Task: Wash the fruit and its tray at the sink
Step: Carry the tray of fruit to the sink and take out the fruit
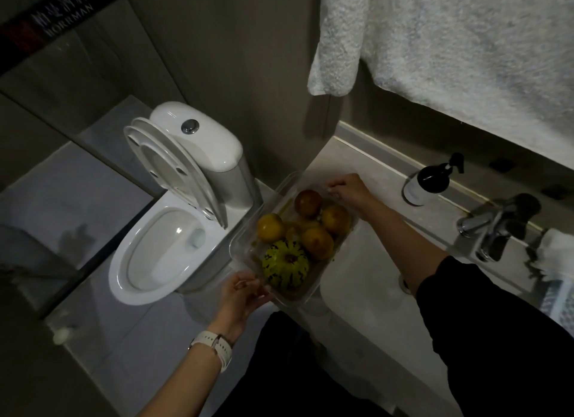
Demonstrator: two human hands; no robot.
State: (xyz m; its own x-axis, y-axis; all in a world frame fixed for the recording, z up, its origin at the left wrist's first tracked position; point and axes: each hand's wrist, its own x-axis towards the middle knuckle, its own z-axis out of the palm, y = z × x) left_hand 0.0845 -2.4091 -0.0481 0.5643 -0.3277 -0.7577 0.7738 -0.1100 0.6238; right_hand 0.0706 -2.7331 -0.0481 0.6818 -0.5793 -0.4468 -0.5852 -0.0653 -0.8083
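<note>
Clear tray [248,230] sits on the counter just left of the sink [366,280], one corner overhanging the basin. Both hands grip it: left hand [245,295] curls round the near rim, right hand [348,188] pinches the far rim.

Fruit in tray: four round orange-brown ones [316,241] and a green-yellow ribbed one [285,262] nearest the person. All look dry.

Progress: judged early. No water seen running from the tap [494,227]; basin looks dry. Washing of fruit and tray all remains.

Around the sink: pump bottle [428,183] behind it on the ledge, towel [466,43] hanging above, open toilet [161,230] well left. Tight spot; tray could tip off the counter's left edge.
</note>
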